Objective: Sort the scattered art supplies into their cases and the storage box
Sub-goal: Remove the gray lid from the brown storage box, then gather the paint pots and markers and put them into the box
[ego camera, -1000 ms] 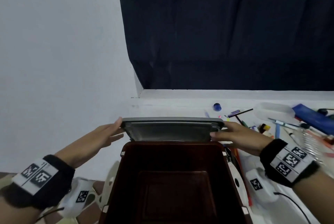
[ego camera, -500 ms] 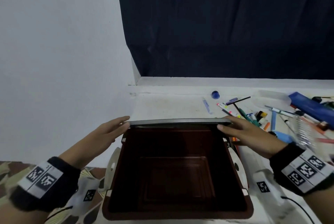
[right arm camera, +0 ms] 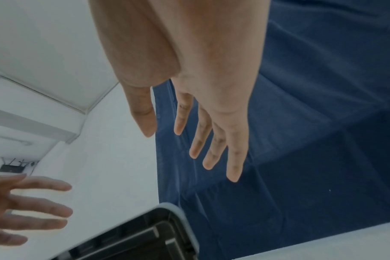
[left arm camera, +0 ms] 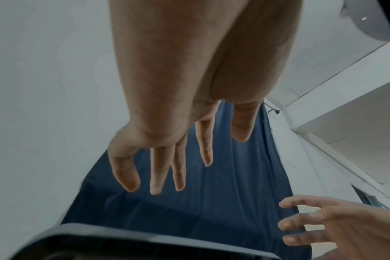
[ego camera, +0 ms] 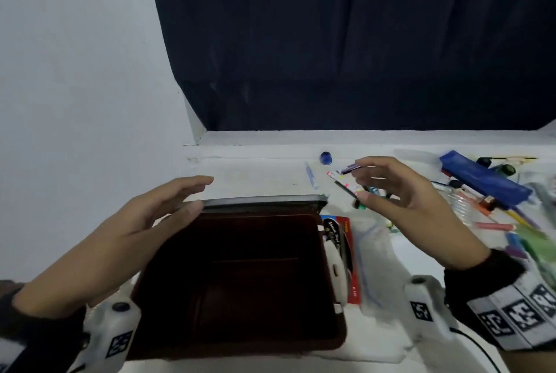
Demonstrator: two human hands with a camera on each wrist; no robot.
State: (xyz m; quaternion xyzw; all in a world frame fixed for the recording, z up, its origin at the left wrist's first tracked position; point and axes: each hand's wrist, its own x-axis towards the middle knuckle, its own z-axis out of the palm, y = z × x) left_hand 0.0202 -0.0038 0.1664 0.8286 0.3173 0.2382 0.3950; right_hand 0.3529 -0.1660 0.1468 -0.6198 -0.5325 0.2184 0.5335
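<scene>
Hovering above the far left corner of the dark red-brown plastic storage box [ego camera: 240, 282], the left hand [ego camera: 144, 222] has its fingers [left arm camera: 156, 172] straight and slightly spread, holding nothing; from the head view I cannot tell whether the thumb tip touches the box's grey lid [ego camera: 261, 201], which hangs back behind the far rim with only its edge showing. The box stands open on the white worktop [ego camera: 255, 174] in front of the person, and its inside looks dark and bare.

The right hand [ego camera: 406, 201] is raised over the worktop just right of the box's far right corner, fingers [right arm camera: 211, 140] loosely extended and apart, gripping nothing. In both wrist views each hand appears with open, relaxed fingers against the dark blue curtain [ego camera: 346, 42], with a corner of the grey lid below.

Touching the box's right side lies a red-edged marker pack with white lettering [ego camera: 343, 252]. Scattered pens, markers and pencils [ego camera: 355, 192] lie on the worktop under and beyond the right hand, among them a pale blue pen [ego camera: 311, 175] and a small blue round cap [ego camera: 325, 158] near the back ledge. A long blue zip case [ego camera: 484, 180] lies further right, with more coloured sticks near it, blurred.
</scene>
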